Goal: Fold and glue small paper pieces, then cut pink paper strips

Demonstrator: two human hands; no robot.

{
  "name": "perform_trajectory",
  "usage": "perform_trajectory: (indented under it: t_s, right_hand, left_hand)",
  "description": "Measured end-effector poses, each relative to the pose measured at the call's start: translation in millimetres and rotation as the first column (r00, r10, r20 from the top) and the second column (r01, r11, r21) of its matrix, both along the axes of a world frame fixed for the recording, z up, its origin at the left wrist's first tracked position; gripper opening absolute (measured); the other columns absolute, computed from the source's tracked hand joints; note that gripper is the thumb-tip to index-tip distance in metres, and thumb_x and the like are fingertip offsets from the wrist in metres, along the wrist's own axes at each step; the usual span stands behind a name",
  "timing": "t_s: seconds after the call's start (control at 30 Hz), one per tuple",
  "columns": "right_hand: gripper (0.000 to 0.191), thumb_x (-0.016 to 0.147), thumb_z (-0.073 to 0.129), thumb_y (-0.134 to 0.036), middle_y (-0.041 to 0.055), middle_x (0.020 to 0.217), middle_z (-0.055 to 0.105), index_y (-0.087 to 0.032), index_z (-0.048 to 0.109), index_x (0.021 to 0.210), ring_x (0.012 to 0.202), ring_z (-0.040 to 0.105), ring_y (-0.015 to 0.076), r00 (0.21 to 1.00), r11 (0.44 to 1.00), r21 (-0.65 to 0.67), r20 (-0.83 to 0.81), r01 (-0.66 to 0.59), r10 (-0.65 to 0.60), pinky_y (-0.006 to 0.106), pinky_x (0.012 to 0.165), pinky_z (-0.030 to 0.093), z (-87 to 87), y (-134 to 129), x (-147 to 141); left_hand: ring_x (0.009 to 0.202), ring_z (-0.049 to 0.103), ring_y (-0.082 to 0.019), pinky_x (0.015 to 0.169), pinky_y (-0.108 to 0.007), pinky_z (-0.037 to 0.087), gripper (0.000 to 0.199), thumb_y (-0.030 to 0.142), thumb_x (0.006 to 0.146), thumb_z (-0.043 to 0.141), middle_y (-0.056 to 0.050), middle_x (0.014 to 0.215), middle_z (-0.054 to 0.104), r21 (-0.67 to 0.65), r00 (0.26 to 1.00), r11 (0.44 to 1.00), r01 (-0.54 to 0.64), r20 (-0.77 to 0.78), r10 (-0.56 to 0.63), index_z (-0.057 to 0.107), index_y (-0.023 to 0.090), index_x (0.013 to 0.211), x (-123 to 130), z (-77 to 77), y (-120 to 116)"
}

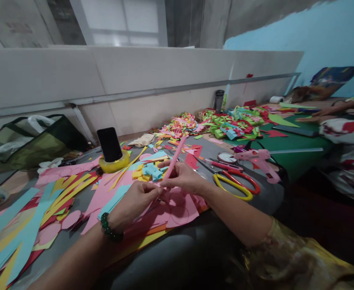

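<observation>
A narrow pink strip (176,158), of felt or paper, rises at a slant from between my two hands. My right hand (183,177) pinches it near its lower part, thumb and fingers closed around it. Close beside, my left hand (142,197) has its fingertips pressed together at the strip's lower end. Under the hands lies a pink sheet (181,209) with circles drawn on it. Just behind them sits a small heap of blue and yellow cut pieces (152,171). Scissors with red and yellow handles (234,185) lie right of my right hand.
A pink glue gun (259,161) rests at the right. A phone (109,145) stands in a yellow tape roll (114,163). Colourful strips (44,213) cover the left side; finished-looking bundles (237,123) pile up behind. Another person's hand (324,112) is at far right.
</observation>
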State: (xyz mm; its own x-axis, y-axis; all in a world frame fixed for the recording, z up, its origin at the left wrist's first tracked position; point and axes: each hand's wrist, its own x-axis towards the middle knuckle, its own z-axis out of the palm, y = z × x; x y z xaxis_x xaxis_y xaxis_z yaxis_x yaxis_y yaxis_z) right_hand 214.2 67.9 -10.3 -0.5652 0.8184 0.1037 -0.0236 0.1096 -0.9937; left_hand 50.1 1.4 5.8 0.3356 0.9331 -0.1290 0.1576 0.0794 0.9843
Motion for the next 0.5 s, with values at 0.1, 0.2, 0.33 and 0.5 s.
perform_trajectory:
  t_s: [0.1, 0.2, 0.33, 0.5]
  right_hand:
    - [0.053, 0.06, 0.076, -0.018, -0.0057, 0.059, 0.062, -0.014, 0.052, 0.107, 0.053, 0.061, 0.0108, 0.999, 0.999, 0.023, -0.02, 0.039, -0.038, 0.021, 0.052, 0.05, 1.8, 1, 1]
    - [0.054, 0.058, 0.078, -0.019, -0.0055, 0.059, 0.062, -0.014, 0.054, 0.106, 0.052, 0.061, 0.0111, 0.996, 0.995, 0.054, -0.049, 0.083, -0.081, 0.022, 0.052, 0.05, 2.3, 3, 2]
    - [0.054, 0.061, 0.078, -0.021, -0.0036, 0.063, 0.065, -0.014, 0.053, 0.109, 0.054, 0.063, 0.0118, 0.998, 0.998, 0.048, -0.031, 0.047, -0.046, 0.022, 0.053, 0.05, -0.1, 4, 2]
    - [0.052, 0.06, 0.078, -0.017, -0.0044, 0.062, 0.063, -0.014, 0.052, 0.106, 0.055, 0.062, 0.0111, 1.0, 1.0, -0.004, -0.018, -0.013, 0.013, 0.022, 0.054, 0.051, -0.8, 1, 0]
  left_hand:
    - [0.064, 0.061, -0.014, 0.061, -0.023, 0.045, 0.03, 0.042, 0.073, 0.066, -0.005, 0.069, 0.072, 0.019, 0.999, 1.0, -0.009, -0.041, 0.01, 0.073, 0.014, 0.068, -2, 0.5, 0]
    - [0.057, 0.057, -0.012, 0.055, -0.022, 0.043, 0.03, 0.044, 0.07, 0.069, -0.004, 0.064, 0.07, -0.003, 0.999, 1.0, -0.028, -0.041, 0.028, 0.073, 0.014, 0.067, -5, -0.3, 0]
    - [0.06, 0.059, -0.014, 0.061, -0.025, 0.046, 0.029, 0.043, 0.069, 0.07, -0.004, 0.063, 0.069, 0.025, 0.998, 0.998, -0.049, -0.028, 0.05, 0.074, 0.014, 0.069, -6, -4.3, 3]
    - [0.063, 0.06, -0.016, 0.062, -0.027, 0.047, 0.031, 0.044, 0.072, 0.067, -0.006, 0.068, 0.07, 0.012, 1.0, 1.0, -0.008, -0.003, 0.008, 0.075, 0.014, 0.076, -6, -9.7, 5]
